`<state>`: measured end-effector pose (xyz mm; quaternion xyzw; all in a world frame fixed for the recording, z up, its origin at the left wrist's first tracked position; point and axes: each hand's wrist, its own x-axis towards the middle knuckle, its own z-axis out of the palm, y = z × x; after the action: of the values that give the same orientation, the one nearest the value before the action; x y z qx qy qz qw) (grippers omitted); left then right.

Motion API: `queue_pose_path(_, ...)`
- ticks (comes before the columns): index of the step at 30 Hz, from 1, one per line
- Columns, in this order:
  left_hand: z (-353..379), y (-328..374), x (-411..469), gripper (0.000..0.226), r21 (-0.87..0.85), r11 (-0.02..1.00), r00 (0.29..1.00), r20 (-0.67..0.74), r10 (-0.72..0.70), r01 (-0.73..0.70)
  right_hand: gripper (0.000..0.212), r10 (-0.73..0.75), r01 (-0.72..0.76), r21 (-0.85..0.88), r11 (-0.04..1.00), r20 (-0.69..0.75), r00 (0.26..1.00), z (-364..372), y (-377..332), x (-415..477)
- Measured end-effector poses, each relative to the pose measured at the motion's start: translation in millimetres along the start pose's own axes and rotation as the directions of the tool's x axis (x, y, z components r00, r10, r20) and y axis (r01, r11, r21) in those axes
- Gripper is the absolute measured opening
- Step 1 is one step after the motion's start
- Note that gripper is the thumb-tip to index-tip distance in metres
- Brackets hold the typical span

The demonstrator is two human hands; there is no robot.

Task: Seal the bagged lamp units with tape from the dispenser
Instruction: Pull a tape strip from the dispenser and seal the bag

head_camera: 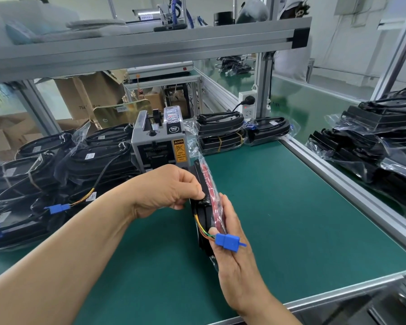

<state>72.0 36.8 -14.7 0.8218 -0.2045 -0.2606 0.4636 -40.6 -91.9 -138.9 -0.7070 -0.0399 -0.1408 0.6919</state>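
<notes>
Hands hold one bagged lamp unit [211, 198] on its edge over the green surface [291, 207], just in front of the tape dispenser [158, 143]. The left hand [166, 191] curls over the upper edge, thumb and fingertips pinching the bag against the black housing. The right hand [238, 261] clamps the unit from the right, fingers straight along the bag, thumb by the wires near the blue connector [227, 241]. Stacked bagged lamps [56, 170] lie left of the dispenser.

Green-matted workbench [291, 207] edged in aluminium rail, under an overhead shelf [150, 48] of the same profile. Behind at left, stacked cardboard boxes [89, 95]; on the upright post, a white socket [247, 106].
</notes>
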Motion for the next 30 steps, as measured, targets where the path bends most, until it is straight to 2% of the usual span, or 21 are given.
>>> queue_pose_path(9,1.4,-0.4,5.1,0.037,0.048,0.999,0.999,-0.048,-0.011,0.013,0.064,-0.019,0.019,0.008,1.0,-0.01,1.0,0.8,0.5,0.1)
queue_pose_path(19,4.0,-3.0,7.6,0.026,0.056,0.998,0.996,-0.086,-0.002,0.007,0.066,-0.012,0.012,-0.012,1.0,-0.008,1.0,-1.3,-5.4,-0.4)
queue_pose_path(23,3.8,-3.0,8.2,0.02,0.06,0.998,0.996,-0.089,0.002,0.003,0.079,-0.029,0.029,-0.032,0.999,0.0,1.0,-4.2,-8.3,-1.5)
queue_pose_path(25,3.7,-3.1,8.7,0.017,0.059,0.998,0.996,-0.088,0.003,0.002,0.083,-0.097,0.092,-0.136,0.986,-0.028,0.995,-4.2,-10.8,-2.0)
queue_pose_path(27,4.4,-2.9,8.9,0.014,0.063,0.998,0.996,-0.089,0.006,0.0,0.081,-0.226,0.203,-0.319,0.926,-0.038,0.973,-5.0,-14.0,1.1)
queue_pose_path(28,4.6,-2.9,8.8,0.015,0.065,0.998,0.996,-0.089,0.009,-0.003,0.078,-0.28,0.253,-0.381,0.889,-0.015,0.96,-6.1,-15.2,3.2)
queue_pose_path(30,5.3,-1.9,8.5,0.016,0.07,0.998,0.997,-0.082,0.016,-0.01,0.076,-0.295,0.287,-0.434,0.854,0.049,0.954,-8.0,-19.6,6.0)
